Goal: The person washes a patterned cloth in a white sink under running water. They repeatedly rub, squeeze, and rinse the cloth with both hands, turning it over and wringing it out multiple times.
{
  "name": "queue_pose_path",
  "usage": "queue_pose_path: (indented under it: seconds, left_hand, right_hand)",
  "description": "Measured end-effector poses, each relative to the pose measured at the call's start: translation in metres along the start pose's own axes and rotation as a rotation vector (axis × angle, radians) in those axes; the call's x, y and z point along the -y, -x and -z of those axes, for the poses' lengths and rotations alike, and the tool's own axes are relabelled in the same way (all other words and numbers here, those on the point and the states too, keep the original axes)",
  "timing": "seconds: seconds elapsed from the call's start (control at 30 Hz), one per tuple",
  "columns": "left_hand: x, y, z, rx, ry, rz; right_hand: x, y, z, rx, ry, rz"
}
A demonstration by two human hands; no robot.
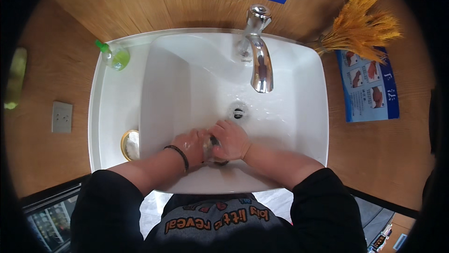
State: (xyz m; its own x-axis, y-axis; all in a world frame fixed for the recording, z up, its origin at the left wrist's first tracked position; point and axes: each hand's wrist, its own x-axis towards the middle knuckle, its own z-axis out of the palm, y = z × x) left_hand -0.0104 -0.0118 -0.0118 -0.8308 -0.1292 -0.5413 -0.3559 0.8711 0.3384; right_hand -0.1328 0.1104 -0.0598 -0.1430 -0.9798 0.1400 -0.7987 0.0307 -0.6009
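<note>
Low over the near part of the white sink (163, 89), my two hands meet around a small clear, glass-like thing (208, 150) with dark patches. My left hand (189, 144), wet and with a dark beaded bracelet at its wrist, closes on the left side of it. Fingers of my right hand (230, 140) wrap over its other side, and most of the thing is hidden between the hands. Just beyond them lies the drain (238, 112), and farther back the chrome faucet (262, 66) reaches over the basin.
A green-topped soap pump bottle (114, 58) stands on the left ledge, with a round gold-rimmed container (131, 145) nearer me. Dried wheat stalks (360, 23) lean at the back right, above a blue handwashing poster (369, 87). A socket (61, 117) is on the left panel.
</note>
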Motion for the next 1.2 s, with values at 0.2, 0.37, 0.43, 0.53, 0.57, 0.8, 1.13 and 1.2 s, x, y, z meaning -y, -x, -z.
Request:
queue_pose_path:
  seconds: [0.2, 0.37, 0.43, 0.53, 0.57, 0.8, 1.13, 1.2]
  left_hand:
    - [0.002, -0.007, -0.004, -0.01, 0.002, 0.097]
    - [0.001, 0.0, -0.006, -0.089, 0.029, 0.038]
    - [0.004, 0.004, -0.008, -0.085, 0.015, 0.029]
    - [0.005, 0.015, -0.003, -0.08, 0.001, 0.01]
    - [0.004, 0.022, 0.0, -0.077, -0.001, 0.007]
    - [0.021, 0.029, -0.003, -0.185, -0.039, -0.072]
    - [0.024, 0.023, -0.003, -0.157, -0.023, -0.05]
    - [0.023, 0.023, -0.004, -0.159, -0.023, -0.059]
  right_hand:
    - [-0.001, -0.003, -0.004, 0.056, 0.041, -0.062]
    - [0.021, 0.0, 0.005, 0.096, -0.028, -0.262]
    - [0.035, 0.008, 0.016, 0.072, 0.039, -0.218]
    - [0.045, 0.019, 0.054, 0.08, 0.157, -0.18]
    - [0.043, 0.02, 0.069, 0.094, 0.196, -0.169]
    - [-0.014, -0.004, 0.183, -0.261, 0.298, -0.705]
    - [0.063, -0.129, 0.222, -0.308, 0.589, -0.844]
    - [0.066, -0.138, 0.225, -0.207, 0.624, -0.837]
